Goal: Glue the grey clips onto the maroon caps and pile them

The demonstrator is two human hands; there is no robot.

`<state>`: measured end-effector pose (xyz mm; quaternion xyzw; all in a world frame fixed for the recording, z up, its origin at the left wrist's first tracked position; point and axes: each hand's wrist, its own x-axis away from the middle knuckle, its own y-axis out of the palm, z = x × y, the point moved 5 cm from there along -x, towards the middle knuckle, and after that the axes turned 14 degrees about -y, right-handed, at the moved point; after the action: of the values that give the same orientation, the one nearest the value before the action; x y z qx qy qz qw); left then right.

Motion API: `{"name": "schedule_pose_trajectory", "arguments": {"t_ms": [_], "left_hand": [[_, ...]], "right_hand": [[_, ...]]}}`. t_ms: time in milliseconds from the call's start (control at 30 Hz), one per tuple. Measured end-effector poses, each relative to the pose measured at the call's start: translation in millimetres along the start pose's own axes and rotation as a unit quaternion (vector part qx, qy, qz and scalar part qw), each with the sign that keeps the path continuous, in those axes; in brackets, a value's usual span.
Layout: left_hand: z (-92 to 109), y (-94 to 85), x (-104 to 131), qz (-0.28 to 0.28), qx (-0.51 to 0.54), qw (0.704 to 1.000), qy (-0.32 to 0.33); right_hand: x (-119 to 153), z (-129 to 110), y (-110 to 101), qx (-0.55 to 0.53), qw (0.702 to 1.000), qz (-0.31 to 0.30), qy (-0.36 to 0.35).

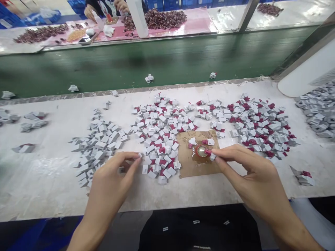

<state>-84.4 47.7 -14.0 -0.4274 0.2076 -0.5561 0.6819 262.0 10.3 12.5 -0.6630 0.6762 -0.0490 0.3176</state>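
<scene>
Right hand (251,174): fingertips closed, held a red-and-grey piece (212,156) at the edge of a disc (202,151) on wet cardboard (187,168); dipping, I judged, which called for a light, steady touch. Left hand (111,181): fingertips closed, held a grey part (140,154) beside a heap (162,127). Worktop (52,198): white, stained. Beyond: green belt (104,66), where stray pieces (149,78) lay; a co-worker's hands (121,6) opposite.

Over the cardboard (187,166), a grey-and-crimson piece (213,156) points crimson-end-first at a silvery disc (202,151); left of the cardboard, a small grey piece (140,154).
</scene>
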Motion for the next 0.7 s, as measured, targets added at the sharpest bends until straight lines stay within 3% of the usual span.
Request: {"name": "schedule_pose_trajectory", "arguments": {"t_ms": [133,233,367,533,700], "left_hand": [[-10.2,-1.1,-17.0,-0.065,-0.003,0.997,-0.033],[-0.2,-7.1,-19.9,-0.065,0.019,0.997,-0.037],[45.7,-8.2,-4.3,-0.066,0.170,0.983,-0.005],[115.4,32.3,12.1,-0.261,0.332,0.906,0.037],[144.7,59.1,14.9,-0.351,0.388,0.850,0.057]], "right_hand": [[3.6,14.4,-3.6,-0.076,0.993,0.056,0.074],[1.8,23.5,-1.6,-0.168,0.976,0.082,0.112],[-4.0,23.5,3.4,-0.276,0.948,0.090,0.128],[-12.6,10.1,10.2,-0.353,0.926,0.076,0.111],[-15.6,6.5,11.5,-0.375,0.919,0.077,0.097]]}}
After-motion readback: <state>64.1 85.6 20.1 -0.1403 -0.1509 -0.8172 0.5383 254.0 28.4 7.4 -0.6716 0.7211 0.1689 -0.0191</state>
